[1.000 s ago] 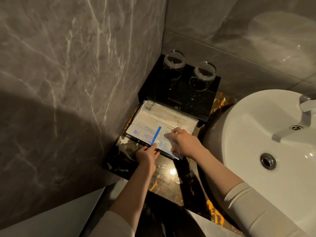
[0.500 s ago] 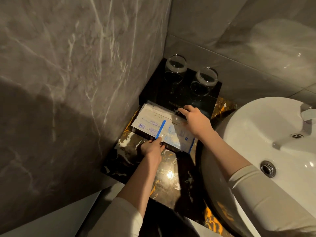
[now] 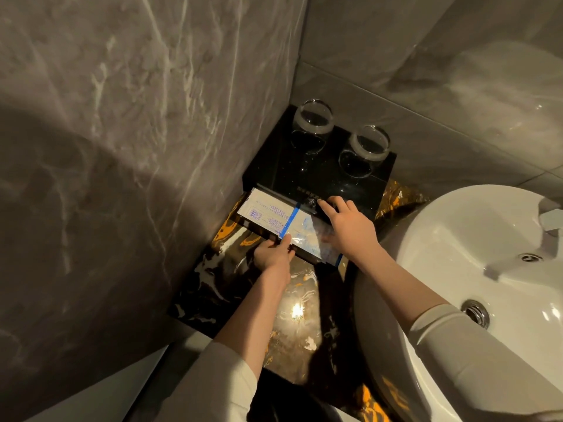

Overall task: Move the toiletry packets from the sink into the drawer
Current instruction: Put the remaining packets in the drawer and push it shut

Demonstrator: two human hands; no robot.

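- Black lacquer box (image 3: 320, 181) is our landmark in the head view: its drawer (image 3: 304, 254) juts from the front, towards us, and the toiletry packets (image 3: 274, 216) lie flat in it, white with blue stripes.
- Our left hand (image 3: 272, 254) pinches the drawer's front edge; our right hand (image 3: 350, 226) lies spread over the packets, forefinger reaching the box's front lip.
- We judge the step to be closing: keep the packets pressed flat so no corner catches under the lip, then slide the right hand clear before the left pushes home.
- The two glasses (image 3: 338, 138) on the box top could rattle, so we push gently.
- The white sink (image 3: 457, 239), right of the box, shows no packets in the part we can see.
- Against the earliest frame, the drawer sits further into the box, and our right hand has travelled from its front edge to the lip.
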